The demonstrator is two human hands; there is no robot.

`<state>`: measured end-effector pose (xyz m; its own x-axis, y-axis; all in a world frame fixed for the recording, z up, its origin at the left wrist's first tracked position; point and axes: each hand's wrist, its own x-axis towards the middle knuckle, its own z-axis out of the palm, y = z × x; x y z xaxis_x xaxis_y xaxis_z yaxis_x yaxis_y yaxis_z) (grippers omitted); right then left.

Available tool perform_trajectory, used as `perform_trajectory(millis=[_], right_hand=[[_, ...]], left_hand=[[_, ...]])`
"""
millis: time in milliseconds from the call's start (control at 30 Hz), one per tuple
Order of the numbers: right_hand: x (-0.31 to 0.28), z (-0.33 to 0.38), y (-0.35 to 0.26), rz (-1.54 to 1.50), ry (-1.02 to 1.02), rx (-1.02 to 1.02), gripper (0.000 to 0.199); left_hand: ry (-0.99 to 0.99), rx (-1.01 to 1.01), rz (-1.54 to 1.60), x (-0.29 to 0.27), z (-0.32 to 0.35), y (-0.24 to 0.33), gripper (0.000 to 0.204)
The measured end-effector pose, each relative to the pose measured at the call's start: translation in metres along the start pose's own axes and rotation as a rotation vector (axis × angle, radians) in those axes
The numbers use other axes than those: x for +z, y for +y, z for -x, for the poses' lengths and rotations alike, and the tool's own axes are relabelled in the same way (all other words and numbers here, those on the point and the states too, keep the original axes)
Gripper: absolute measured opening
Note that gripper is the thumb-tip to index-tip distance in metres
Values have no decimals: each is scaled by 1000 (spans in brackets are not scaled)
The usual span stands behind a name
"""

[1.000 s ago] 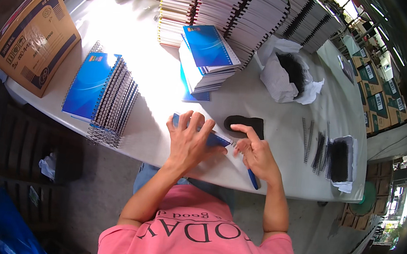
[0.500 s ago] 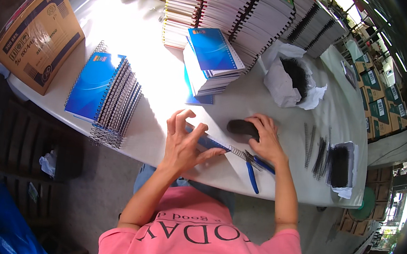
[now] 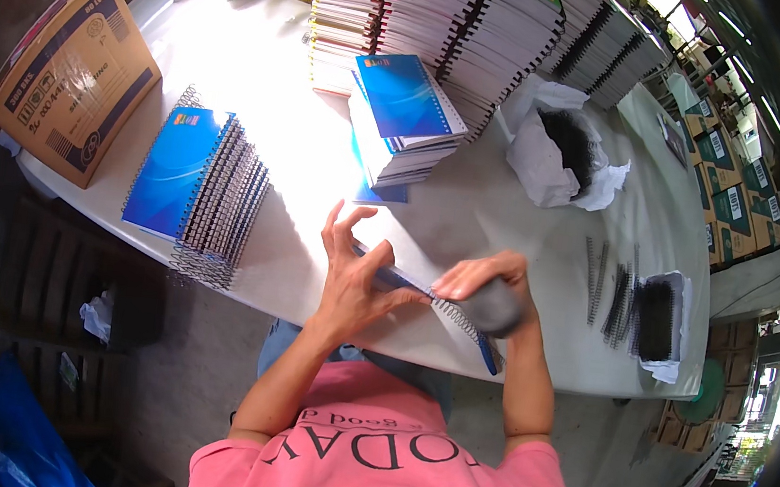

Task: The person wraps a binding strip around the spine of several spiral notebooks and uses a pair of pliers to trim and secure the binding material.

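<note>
Blue notebook [image 3: 402, 281] sits at the table's [image 3: 322, 170] near edge, pinned flat by the left hand [image 3: 354, 273], fingers spread. Right hand [image 3: 485, 287] has picked up the dark block [image 3: 497, 310], gripping it closed, and now presses it onto the wire coil [image 3: 454, 312]. Bound stack [image 3: 196, 185] waits left.

the table [image 3: 293, 262] is white. on it a fanned row of notebooks [image 3: 189, 186] shows bright blue covers with a pale swoosh and silvery grey spiral wire. a smaller pile of notebooks [image 3: 404, 112] is blue on top with white page edges. the tall stacks [image 3: 432, 20] are white-paged with black spines. the cardboard box [image 3: 73, 77] is brown with dark blue print. loose coils [image 3: 613, 291] are black. the person's shirt [image 3: 386, 462] is pink with black lettering.
</note>
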<state>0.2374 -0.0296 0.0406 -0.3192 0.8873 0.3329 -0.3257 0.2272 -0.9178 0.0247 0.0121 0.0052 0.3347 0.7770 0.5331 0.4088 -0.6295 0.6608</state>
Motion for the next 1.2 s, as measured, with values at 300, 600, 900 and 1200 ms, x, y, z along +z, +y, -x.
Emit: perform_trajectory(millis=[300, 600, 900, 1200], right_hand=[[-4, -6, -2, 506, 104, 96, 21], [-7, -11, 2, 801, 249, 159, 32], [18, -28, -2, 520, 55, -78, 23], [9, -37, 12, 781, 204, 100, 22]], left_hand=[[-15, -4, 27, 2, -6, 0, 53], [-51, -27, 64, 0, -9, -1, 51], [-131, -31, 83, -2, -10, -16, 51], [-80, -63, 236, -2, -12, -30, 57]])
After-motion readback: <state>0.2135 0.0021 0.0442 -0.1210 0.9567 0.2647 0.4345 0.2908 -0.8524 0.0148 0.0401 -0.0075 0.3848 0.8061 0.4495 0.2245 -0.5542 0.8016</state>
